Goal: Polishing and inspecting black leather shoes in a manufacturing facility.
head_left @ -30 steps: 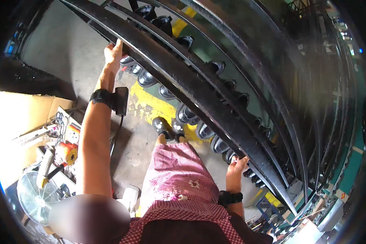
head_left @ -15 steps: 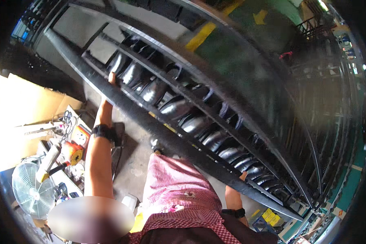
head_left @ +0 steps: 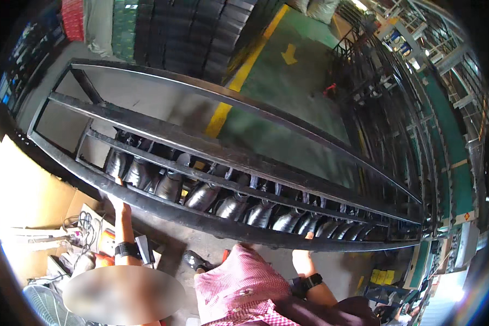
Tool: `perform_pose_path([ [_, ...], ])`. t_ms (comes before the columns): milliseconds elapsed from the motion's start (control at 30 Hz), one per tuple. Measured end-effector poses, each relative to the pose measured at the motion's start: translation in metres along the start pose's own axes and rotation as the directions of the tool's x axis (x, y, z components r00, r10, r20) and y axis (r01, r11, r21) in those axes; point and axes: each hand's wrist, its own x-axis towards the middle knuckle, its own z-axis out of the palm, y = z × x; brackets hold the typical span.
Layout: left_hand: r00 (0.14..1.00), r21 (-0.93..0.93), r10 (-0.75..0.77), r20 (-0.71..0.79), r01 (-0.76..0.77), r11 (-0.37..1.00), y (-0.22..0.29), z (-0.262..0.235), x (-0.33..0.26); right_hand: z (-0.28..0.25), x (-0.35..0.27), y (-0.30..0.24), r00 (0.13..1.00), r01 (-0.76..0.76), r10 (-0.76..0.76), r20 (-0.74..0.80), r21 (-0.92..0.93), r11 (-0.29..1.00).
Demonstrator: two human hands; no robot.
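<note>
A long black metal rack (head_left: 228,232) crosses the view, holding a row of shiny black rounded pieces (head_left: 201,197) that look like shoes or shoe lasts. My left hand (head_left: 118,205) is closed on its near rail toward the left end, the rail covering part of the fingers. Further right, my right hand (head_left: 303,262) grips the same rail, with one digit up against its edge and the other fingers mostly hidden below.
Yellow floor lines and an arrow (head_left: 289,54) mark the green floor beyond the rack. At right runs a green conveyor (head_left: 455,185) beside dark racks. Cardboard (head_left: 32,185), tools and a fan (head_left: 49,307) stand at lower left. Dark stacks (head_left: 187,38) rise at the back.
The rack now lies less steeply across the view, its left end lower and its right end higher. Both hands have stayed on its near rail; the view has also shifted.
</note>
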Motion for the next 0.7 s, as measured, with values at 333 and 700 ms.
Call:
perform_pose_path([
  [333, 0.985, 0.270, 0.062, -0.162, -0.016, 0.963, 0.060, 0.032, -0.025, 0.092, -0.063, -0.052, 0.959, 0.202, -0.225, -0.173, -0.141, 0.969],
  [700, 0.960, -0.249, -0.256, -0.111, 0.223, 0.943, 0.088, 0.004, -0.109, 0.082, -0.018, -0.040, 0.954, 0.105, -0.134, -0.270, -0.120, 0.987],
])
